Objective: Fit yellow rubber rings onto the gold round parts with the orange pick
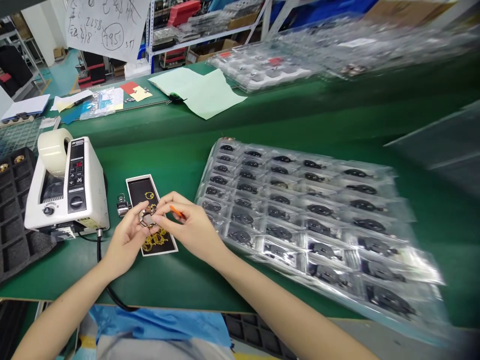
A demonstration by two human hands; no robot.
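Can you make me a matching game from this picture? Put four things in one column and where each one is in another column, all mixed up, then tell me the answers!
Things:
1. Tape dispenser
2. Ring
3. Green paper
4. Orange stick

Places:
A. In the right hand
B. On the back bench
C. In the left hand
D. Left of the black card

Pairs: 1-D, 2-C, 3-B, 4-A

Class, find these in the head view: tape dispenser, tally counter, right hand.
Tape dispenser (77, 175), head view, on its control panel.
Tally counter (122, 206), head view, on its metal body.
Right hand (193, 231), head view, on its back.
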